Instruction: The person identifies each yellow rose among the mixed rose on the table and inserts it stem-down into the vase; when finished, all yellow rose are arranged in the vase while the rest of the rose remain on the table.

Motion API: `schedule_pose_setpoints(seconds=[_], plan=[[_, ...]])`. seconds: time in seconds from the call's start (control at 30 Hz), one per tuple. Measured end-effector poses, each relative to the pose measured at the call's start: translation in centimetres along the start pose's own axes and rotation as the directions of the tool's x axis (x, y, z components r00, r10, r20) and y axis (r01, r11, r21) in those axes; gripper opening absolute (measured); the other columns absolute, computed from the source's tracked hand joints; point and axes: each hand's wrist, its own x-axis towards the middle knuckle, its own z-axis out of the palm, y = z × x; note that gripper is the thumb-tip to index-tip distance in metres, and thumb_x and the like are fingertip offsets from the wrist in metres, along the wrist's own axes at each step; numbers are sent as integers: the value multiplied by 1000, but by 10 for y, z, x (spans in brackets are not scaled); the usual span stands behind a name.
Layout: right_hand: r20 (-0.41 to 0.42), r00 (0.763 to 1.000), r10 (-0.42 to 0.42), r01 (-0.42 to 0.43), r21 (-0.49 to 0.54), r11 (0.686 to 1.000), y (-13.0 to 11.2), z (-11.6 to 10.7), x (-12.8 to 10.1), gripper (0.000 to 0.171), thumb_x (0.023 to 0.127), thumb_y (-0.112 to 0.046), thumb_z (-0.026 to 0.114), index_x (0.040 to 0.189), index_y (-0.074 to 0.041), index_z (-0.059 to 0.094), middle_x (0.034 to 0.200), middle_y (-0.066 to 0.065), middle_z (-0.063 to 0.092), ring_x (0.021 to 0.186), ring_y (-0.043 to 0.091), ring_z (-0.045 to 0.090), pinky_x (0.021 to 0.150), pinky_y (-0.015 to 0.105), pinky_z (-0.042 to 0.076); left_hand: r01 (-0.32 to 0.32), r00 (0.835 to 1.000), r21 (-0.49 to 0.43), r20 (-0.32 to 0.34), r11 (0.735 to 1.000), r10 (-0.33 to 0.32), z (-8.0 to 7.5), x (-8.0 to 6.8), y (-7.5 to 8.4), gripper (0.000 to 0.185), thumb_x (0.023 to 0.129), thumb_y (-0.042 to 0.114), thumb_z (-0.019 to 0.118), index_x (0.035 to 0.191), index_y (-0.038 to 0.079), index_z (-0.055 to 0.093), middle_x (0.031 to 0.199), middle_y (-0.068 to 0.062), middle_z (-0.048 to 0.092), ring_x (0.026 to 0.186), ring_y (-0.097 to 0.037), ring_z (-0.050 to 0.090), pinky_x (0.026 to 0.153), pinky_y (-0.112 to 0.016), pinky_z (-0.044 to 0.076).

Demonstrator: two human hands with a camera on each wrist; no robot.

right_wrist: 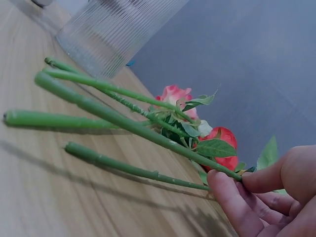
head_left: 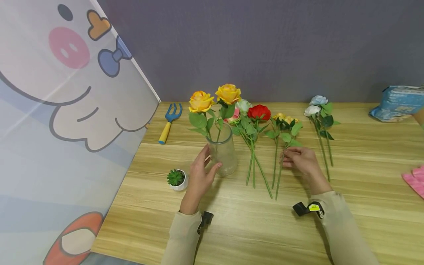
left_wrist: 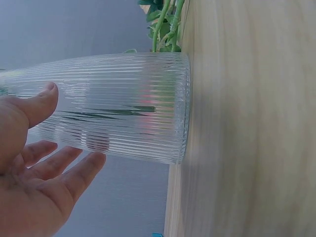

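Observation:
A ribbed clear glass vase [head_left: 225, 152] stands on the wooden table [head_left: 364, 154] with two yellow-orange roses [head_left: 201, 101] in it. My left hand [head_left: 210, 162] cups it. In the left wrist view the thumb [left_wrist: 44, 101] touches the vase [left_wrist: 123, 108] and the straight fingers [left_wrist: 79, 170] lie along its other side. My right hand [head_left: 286, 160] pinches the green stem [right_wrist: 123, 121] of a yellow rose [head_left: 284, 118] between thumb and forefinger [right_wrist: 224, 192]; the cut end is raised off the table. A red rose [head_left: 259, 111] and a pink one [right_wrist: 173, 94] lie between vase and hand.
White and pale blue roses [head_left: 318, 105] lie right of my right hand. A blue garden fork [head_left: 169, 121] and a small potted succulent [head_left: 177, 179] sit left of the vase. A cartoon panel [head_left: 66, 110] walls the left. A blue packet [head_left: 397, 103] and pink cloth [head_left: 415, 180] lie far right.

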Motion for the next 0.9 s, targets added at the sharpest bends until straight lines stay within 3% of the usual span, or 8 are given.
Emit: schedule_pose_setpoints(seconds=[0.17, 0.37, 0.53, 0.7, 0.9], plan=[[-33, 999, 6, -4, 70, 998, -2, -2, 0, 43, 108, -8, 52, 141, 17, 42, 82, -11, 67, 73, 3, 68, 71, 22, 65, -15, 1000, 1, -1, 1000, 15, 1, 0, 0, 70, 89, 0, 78, 147, -15, 41, 140, -35, 55, 127, -48, 59, 101, -47, 58], [-102, 994, -35, 48, 135, 990, -4, -3, -3, 37, 108, -8, 51, 137, 14, 46, 82, -14, 69, 72, 0, 68, 69, 18, 64, -13, 1000, -1, -3, 1000, 13, 0, 0, 0, 71, 89, 0, 78, 147, -15, 41, 140, -35, 55, 127, -47, 59, 102, -46, 58], [-172, 983, -62, 105, 251, 962, -6, -2, -6, 16, 107, -4, 52, 119, 4, 59, 82, -11, 71, 71, 3, 69, 67, 18, 63, 1, 1000, -4, -1, 1000, -1, 0, 0, 1, 71, 89, 0, 78, 148, -15, 41, 141, -34, 55, 128, -46, 59, 102, -46, 58], [-219, 973, -77, 162, 403, 901, -9, -2, -9, 18, 106, -1, 53, 99, -11, 67, 85, -6, 72, 71, 5, 69, 65, 18, 63, 10, 1000, -4, 5, 1000, -10, -1, 0, 1, 72, 89, 1, 78, 148, -14, 40, 142, -34, 54, 129, -46, 58, 103, -47, 57], [-254, 962, -104, 235, 567, 790, -10, -2, -10, 10, 105, -2, 55, 101, -4, 64, 93, 0, 70, 74, 9, 70, 65, 19, 64, -2, 1000, -2, 5, 1000, 2, 0, -1, 0, 71, 89, 0, 78, 148, -15, 40, 142, -35, 54, 128, -47, 58, 103, -47, 57]])
